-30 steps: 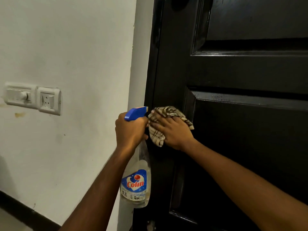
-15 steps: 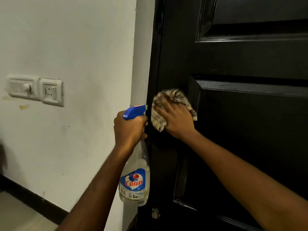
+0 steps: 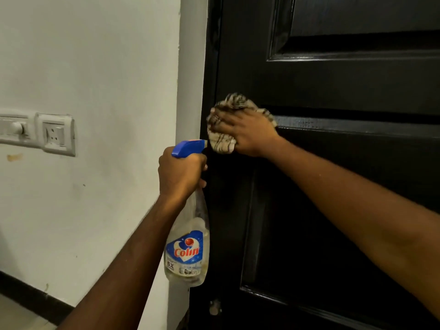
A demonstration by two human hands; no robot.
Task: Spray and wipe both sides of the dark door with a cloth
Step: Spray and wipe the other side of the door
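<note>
**Cloth pressed to the door, bottle held beside it**

Head view: The black panelled door fills the right half of the frame, its surface glossy, with a raised panel edge crossing at mid-height. The right hand lies flat against the door just left of centre, in the upper half of the frame. Its fingers are stretched out and spread towards the left, pressing a bunched, striped beige cloth onto the door's left stile, at the corner of that panel edge. The cloth shows above, left of and below the fingers.

Just below and left of the cloth, the left hand is curled round the neck of a clear spray bottle. The bottle hangs upright under the fist, its blue trigger head pointing right, close to the cloth. A blue "Colin" label faces the camera. Whether a finger rests on the trigger cannot be seen.

A white wall takes up the left half of the frame, with a socket and a switch at the left edge. A dark skirting runs along the lower left, above pale floor. A small metal fitting sits low on the door's edge.
</note>
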